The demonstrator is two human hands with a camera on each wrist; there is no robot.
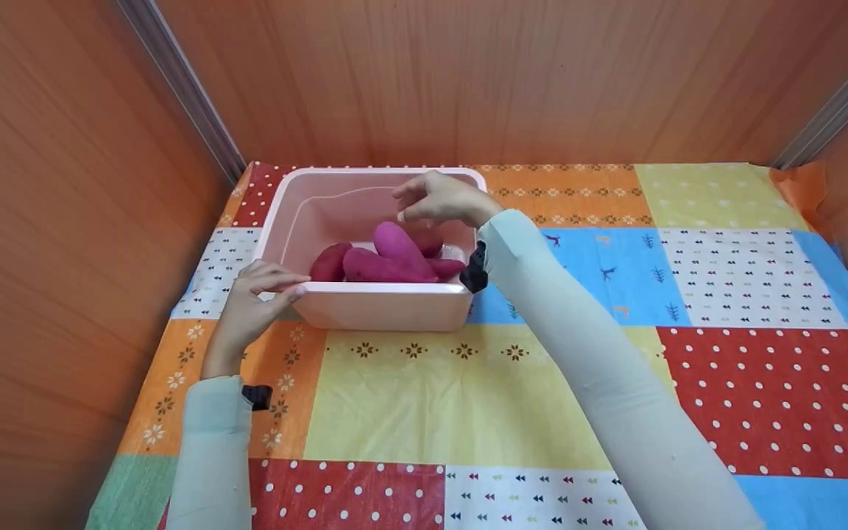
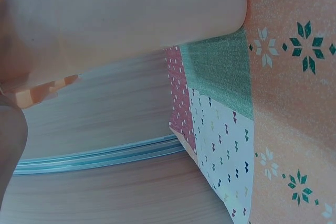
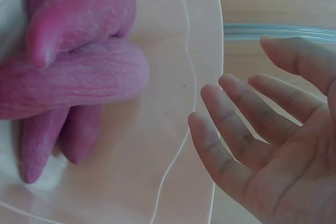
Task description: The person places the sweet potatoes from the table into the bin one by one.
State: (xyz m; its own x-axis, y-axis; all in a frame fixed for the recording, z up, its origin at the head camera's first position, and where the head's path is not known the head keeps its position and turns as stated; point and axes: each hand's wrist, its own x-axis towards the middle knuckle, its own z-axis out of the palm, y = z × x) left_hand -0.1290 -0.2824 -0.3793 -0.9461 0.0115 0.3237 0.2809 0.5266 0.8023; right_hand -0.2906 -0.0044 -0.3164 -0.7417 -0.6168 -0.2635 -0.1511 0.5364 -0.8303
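Note:
A pink plastic bin (image 1: 387,311) stands on the patterned cloth and holds several reddish-purple sweet potatoes (image 1: 391,266), piled across one another. At the bin's near left corner my left hand (image 1: 247,305) pinches the rim, thumb on the near side and fingers over the edge. The left wrist view shows the bin's outer wall (image 2: 131,14) and part of that hand (image 2: 9,145). My right hand (image 1: 444,199) hovers over the bin's right rear part, holding nothing. Its fingers are spread and gently bent in the right wrist view, beside the sweet potatoes (image 3: 79,77).
A patchwork-print cloth (image 1: 483,397) covers the table under the bin. Wood-grain panels rise behind (image 1: 512,81) and at the left (image 1: 63,221), with a metal strip (image 1: 188,88) in the left corner. Another panel stands at the right.

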